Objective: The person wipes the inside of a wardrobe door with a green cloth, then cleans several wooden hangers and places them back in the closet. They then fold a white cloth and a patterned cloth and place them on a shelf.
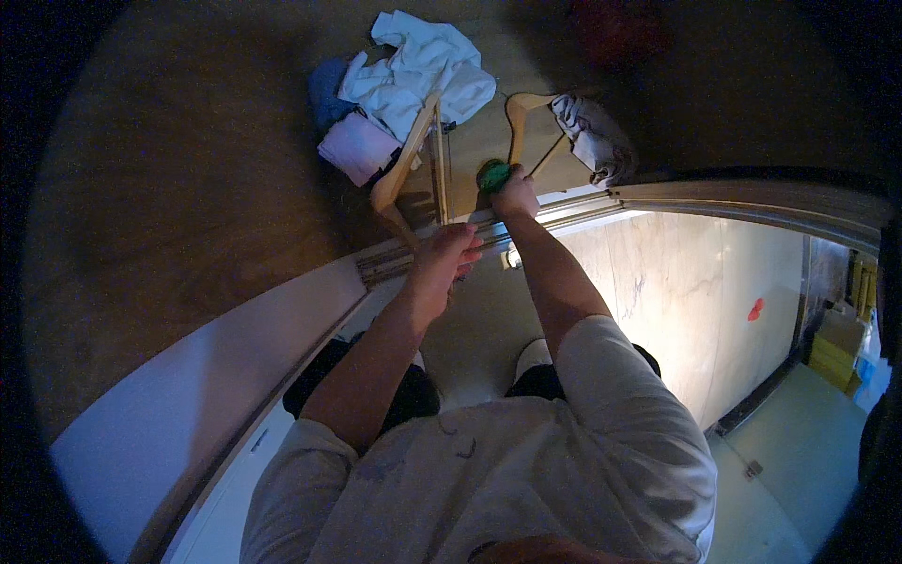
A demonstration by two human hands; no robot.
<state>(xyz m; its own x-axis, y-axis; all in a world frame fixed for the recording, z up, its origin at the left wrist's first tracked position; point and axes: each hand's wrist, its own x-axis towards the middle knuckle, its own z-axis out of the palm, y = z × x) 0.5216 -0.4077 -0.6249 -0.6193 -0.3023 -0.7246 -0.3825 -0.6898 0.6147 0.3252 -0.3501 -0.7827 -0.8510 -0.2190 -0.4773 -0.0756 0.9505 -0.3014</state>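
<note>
My right hand is closed on a green object, too dim to name for certain, just above the wooden boards of a closet floor. Lower and to the left, my left hand hovers over the sliding-door track with its fingers loosely apart and nothing visible in them. Between the hands and a white garment lies a wooden clothes hanger. Another wooden hanger rests beyond my right hand, with a crumpled grey-brown cloth at its far end.
A folded pink cloth and a dark blue cloth lie beside the white garment. To the right, a lit, pale marked panel carries a red patch. A yellow box stands at far right. My feet are on the floor below the track.
</note>
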